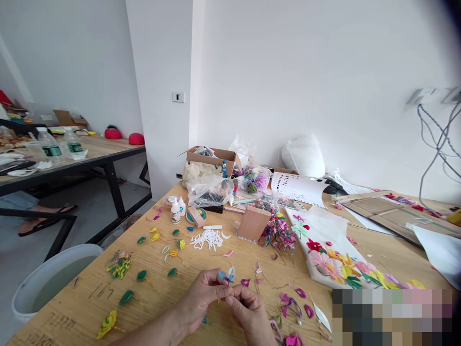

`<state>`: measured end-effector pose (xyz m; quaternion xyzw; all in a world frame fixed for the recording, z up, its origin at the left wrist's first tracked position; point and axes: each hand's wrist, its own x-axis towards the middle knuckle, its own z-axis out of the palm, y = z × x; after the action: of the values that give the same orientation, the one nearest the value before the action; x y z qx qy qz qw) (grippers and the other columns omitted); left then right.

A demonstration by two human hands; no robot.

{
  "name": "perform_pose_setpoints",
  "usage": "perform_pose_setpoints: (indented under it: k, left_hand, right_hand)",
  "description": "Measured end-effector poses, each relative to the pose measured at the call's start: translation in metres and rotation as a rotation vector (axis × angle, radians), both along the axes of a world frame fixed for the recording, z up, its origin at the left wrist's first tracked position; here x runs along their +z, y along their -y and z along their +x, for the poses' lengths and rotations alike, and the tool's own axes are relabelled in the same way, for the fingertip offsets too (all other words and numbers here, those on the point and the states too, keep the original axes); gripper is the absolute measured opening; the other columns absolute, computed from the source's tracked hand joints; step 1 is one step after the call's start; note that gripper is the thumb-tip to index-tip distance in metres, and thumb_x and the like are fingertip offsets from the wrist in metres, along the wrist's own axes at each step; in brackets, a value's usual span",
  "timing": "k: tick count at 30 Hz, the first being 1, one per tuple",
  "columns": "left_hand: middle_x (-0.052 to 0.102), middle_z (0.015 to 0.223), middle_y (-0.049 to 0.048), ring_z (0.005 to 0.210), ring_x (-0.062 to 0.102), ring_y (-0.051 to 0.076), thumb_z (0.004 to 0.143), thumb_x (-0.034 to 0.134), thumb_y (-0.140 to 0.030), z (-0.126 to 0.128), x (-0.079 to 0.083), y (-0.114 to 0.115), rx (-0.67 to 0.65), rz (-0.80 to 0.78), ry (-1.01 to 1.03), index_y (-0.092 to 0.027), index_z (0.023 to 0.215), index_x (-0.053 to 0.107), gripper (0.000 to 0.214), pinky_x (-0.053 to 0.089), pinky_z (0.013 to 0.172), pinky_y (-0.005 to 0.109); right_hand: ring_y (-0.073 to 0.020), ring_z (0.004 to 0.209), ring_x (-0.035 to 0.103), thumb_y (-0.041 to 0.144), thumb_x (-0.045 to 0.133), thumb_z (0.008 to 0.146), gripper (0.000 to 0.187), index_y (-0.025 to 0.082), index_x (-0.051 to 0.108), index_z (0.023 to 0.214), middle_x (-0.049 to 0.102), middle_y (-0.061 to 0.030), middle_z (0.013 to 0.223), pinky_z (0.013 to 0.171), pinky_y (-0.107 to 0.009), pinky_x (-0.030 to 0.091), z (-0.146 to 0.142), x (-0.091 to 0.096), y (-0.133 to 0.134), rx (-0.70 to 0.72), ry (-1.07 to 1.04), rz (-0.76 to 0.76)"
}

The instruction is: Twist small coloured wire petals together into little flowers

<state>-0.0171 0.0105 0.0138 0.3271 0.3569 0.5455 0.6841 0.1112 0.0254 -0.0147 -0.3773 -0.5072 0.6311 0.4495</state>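
A small blue and white flower (227,276) stands up from between my fingertips, over the front of the wooden table (151,307). My left hand (203,298) pinches it low down, with the thumb and fingers closed. Right beside it, my right hand (247,307) is closed in a pinch at the flower's thin stem, and the two sets of fingertips meet. Magenta petal pieces (309,311) lie to the right of my hands. On the left are green leaves (127,297) and a yellow flower (107,324) on wire stems.
White strips (209,239), glue bottles (175,212) and a wooden block (253,224) stand farther back. A white sheet with colourful flowers (336,262) lies right. A bucket (27,288) stands on the floor at left. A person's feet (46,218) show under another table.
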Motion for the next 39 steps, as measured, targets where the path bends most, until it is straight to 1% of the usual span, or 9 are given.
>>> perform_pose_setpoints:
  k: [5,12,15,20,23,27,31,36,39]
  left_hand:
    - [0.045,0.057,-0.0028,0.064,0.042,0.013,0.057,0.073,-0.023,-0.002,0.004,0.0,-0.038,0.058,-0.045,-0.014,0.053,0.056,0.02,0.029,0.067,0.024]
    - [0.049,0.062,-0.0014,0.066,0.042,0.014,0.053,0.076,-0.023,-0.002,-0.003,-0.001,0.01,0.029,-0.067,-0.014,0.057,0.058,0.02,0.03,0.067,0.025]
    - [0.05,0.064,-0.0006,0.07,0.044,0.015,0.054,0.075,-0.023,-0.001,-0.002,0.0,-0.003,0.019,-0.066,-0.014,0.062,0.062,0.017,0.031,0.068,0.025]
    - [0.049,0.063,-0.0009,0.066,0.043,0.013,0.06,0.072,-0.023,-0.001,-0.003,0.001,-0.035,0.007,-0.025,-0.014,0.06,0.063,0.012,0.032,0.066,0.025]
    - [0.05,0.061,-0.0016,0.066,0.044,0.013,0.057,0.074,-0.023,-0.002,-0.004,0.001,-0.015,-0.006,-0.035,-0.014,0.057,0.062,0.015,0.032,0.068,0.025]
    - [0.053,0.064,-0.0013,0.068,0.046,0.014,0.055,0.075,-0.022,-0.003,-0.005,0.0,0.005,-0.022,-0.039,-0.015,0.059,0.06,0.017,0.032,0.07,0.026]
    - [0.054,0.064,-0.0006,0.072,0.048,0.015,0.057,0.073,-0.021,-0.003,-0.006,0.0,-0.004,0.014,-0.065,-0.014,0.058,0.058,0.017,0.032,0.071,0.025]
    - [0.052,0.06,-0.0017,0.066,0.045,0.014,0.057,0.073,-0.021,-0.003,-0.005,0.0,0.009,0.008,-0.088,-0.014,0.058,0.056,0.018,0.031,0.066,0.025]
    - [0.051,0.061,-0.0015,0.065,0.044,0.013,0.057,0.073,-0.022,-0.001,-0.002,0.001,-0.019,0.001,-0.057,-0.014,0.06,0.058,0.017,0.031,0.065,0.024]
  right_hand:
    - [-0.009,0.047,0.035,0.046,0.069,0.055,0.032,0.015,0.065,0.053,0.049,0.0011,0.046,0.048,-0.022,0.03,-0.001,0.003,0.002,-0.038,0.054,0.059]
    - [-0.0091,0.047,0.032,0.047,0.066,0.06,0.034,0.014,0.063,0.053,0.043,0.0023,0.045,0.047,-0.021,0.027,-0.002,-0.002,0.004,-0.07,0.161,0.129]
    - [-0.0094,0.048,0.034,0.049,0.066,0.058,0.035,0.015,0.063,0.053,0.045,0.002,0.046,0.048,-0.021,0.029,-0.003,0.0,0.004,-0.062,0.115,0.113]
    - [-0.0076,0.044,0.03,0.049,0.068,0.056,0.034,0.016,0.061,0.052,0.043,0.0036,0.044,0.047,-0.021,0.03,-0.002,0.002,0.001,-0.043,0.024,0.033]
    - [-0.0078,0.044,0.031,0.05,0.068,0.054,0.035,0.015,0.063,0.053,0.045,0.0029,0.045,0.047,-0.021,0.029,-0.002,-0.002,0.001,-0.033,0.033,0.043]
    - [-0.0093,0.047,0.036,0.049,0.067,0.058,0.034,0.015,0.065,0.056,0.05,0.001,0.047,0.049,-0.022,0.03,-0.002,-0.005,0.002,-0.057,0.089,0.079]
    - [-0.0104,0.049,0.038,0.048,0.066,0.059,0.034,0.015,0.065,0.057,0.05,0.0007,0.049,0.05,-0.022,0.03,-0.003,0.0,0.004,-0.071,0.13,0.098]
    - [-0.0098,0.049,0.036,0.047,0.066,0.059,0.033,0.015,0.062,0.054,0.047,0.0023,0.047,0.05,-0.022,0.03,-0.005,0.009,0.006,-0.046,0.101,0.081]
    - [-0.0095,0.048,0.036,0.046,0.067,0.058,0.031,0.016,0.062,0.054,0.048,0.0024,0.048,0.05,-0.022,0.031,-0.005,0.014,0.007,-0.038,0.073,0.056]
